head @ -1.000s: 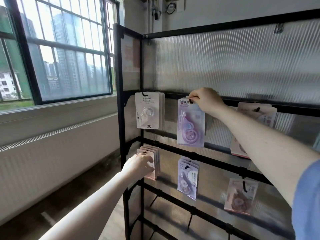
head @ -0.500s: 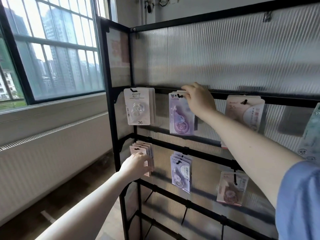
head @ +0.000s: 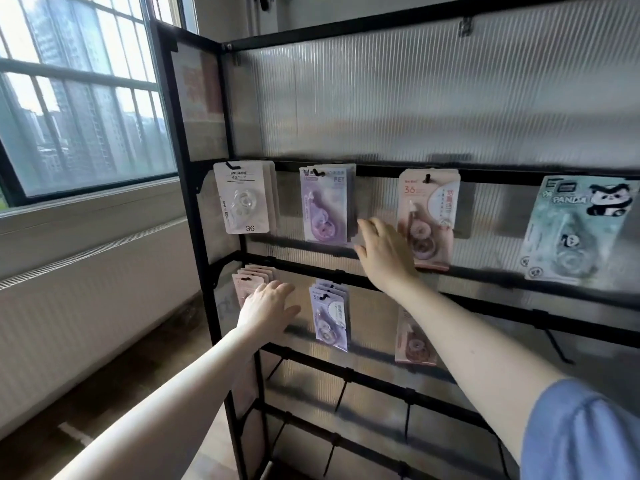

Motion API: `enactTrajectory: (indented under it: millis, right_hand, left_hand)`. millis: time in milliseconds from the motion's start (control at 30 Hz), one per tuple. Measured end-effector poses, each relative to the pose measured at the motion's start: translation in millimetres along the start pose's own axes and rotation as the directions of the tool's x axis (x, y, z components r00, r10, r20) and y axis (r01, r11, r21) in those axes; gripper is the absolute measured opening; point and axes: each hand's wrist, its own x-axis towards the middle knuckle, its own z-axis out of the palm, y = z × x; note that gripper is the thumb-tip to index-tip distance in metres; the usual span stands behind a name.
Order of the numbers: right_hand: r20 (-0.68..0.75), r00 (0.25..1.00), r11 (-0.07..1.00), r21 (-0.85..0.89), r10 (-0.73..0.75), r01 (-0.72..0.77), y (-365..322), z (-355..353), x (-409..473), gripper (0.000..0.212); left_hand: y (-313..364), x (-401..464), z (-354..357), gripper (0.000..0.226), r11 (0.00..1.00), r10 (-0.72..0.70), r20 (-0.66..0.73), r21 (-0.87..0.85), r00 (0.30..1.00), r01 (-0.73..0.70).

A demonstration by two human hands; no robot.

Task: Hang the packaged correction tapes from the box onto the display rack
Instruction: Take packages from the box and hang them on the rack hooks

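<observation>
On the black metal display rack, packaged correction tapes hang in two rows: white pack, purple pack, pink pack. The right hand, fingers spread, hovers between purple and pink. The left hand, also spread and holding nothing, covers the low pink stack. The panda pack is blurred.

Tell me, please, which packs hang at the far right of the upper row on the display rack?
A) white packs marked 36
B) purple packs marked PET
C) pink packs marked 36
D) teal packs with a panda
D: the teal panda packs hang at the right end of the upper rail of the display rack, beyond the pink packs, the purple packs and the white packs.
</observation>
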Motion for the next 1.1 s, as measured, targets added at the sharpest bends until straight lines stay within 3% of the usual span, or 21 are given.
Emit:
enactTrajectory:
  millis: [300,467,700,900,1100]
  right_hand:
    - [0.06,0.985,0.986,-0.046,0.161,-0.158,39,7,-92,0.036]
    - [0.097,0.951,0.953,-0.102,0.294,-0.285,69,-1,-135,0.044]
    - [0.16,0.866,0.872,-0.219,0.474,-0.437,108,-2,-195,0.05]
    - [0.234,0.816,0.842,-0.265,0.529,-0.47,126,22,-248,0.045]
    - [0.342,0.713,0.791,-0.271,0.611,-0.548,140,66,-307,0.045]
  left_hand:
    - [33,-23,25,0.055,0.998,0.045,0.081,-0.046,0.996,-0.041]
    - [57,-29,49,0.056,0.993,0.101,0.143,-0.072,0.985,-0.091]
    - [91,-46,92,0.059,0.976,0.208,0.231,-0.12,0.951,-0.184]
    - [106,-59,144,0.06,0.973,0.23,0.35,-0.113,0.908,-0.203]
    - [100,-80,208,0.06,0.978,0.209,0.446,-0.114,0.87,-0.177]
